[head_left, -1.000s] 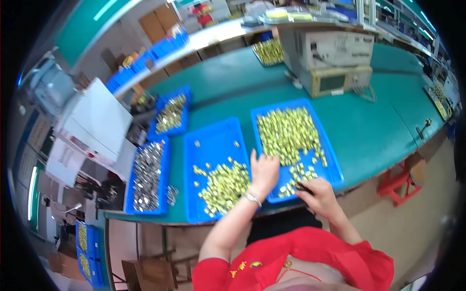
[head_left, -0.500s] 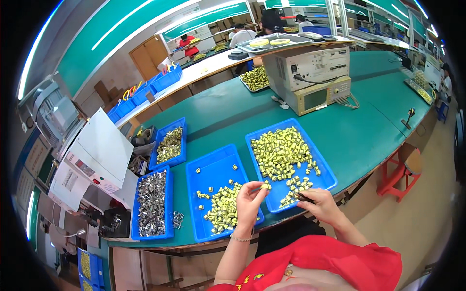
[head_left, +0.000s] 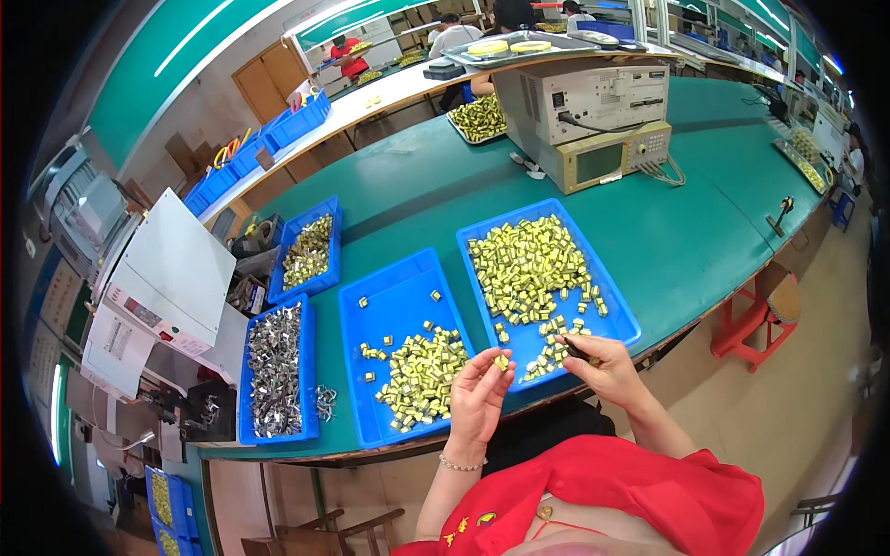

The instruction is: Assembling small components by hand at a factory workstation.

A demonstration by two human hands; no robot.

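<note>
Between the thumb and fingertips of my left hand is a small yellow block-shaped component; the palm is turned partly upward. My right hand is closed around a dark, slim object whose kind I cannot make out. Both hands hover over the near edge of the right blue tray, which holds many yellow-and-dark components. Left of it, a second blue tray has a heap of similar components toward its near end and a few scattered ones.
Farther left, a blue tray is full of silvery metal clips, with some loose clips beside it. Another blue tray stands behind. A white machine borders the left side; stacked instruments stand at the back of the green table.
My left hand has turned its palm more upward, still pinching the component. My right hand stays near the same tray edge. The view has shifted slightly, so the trays appear higher and farther left.
</note>
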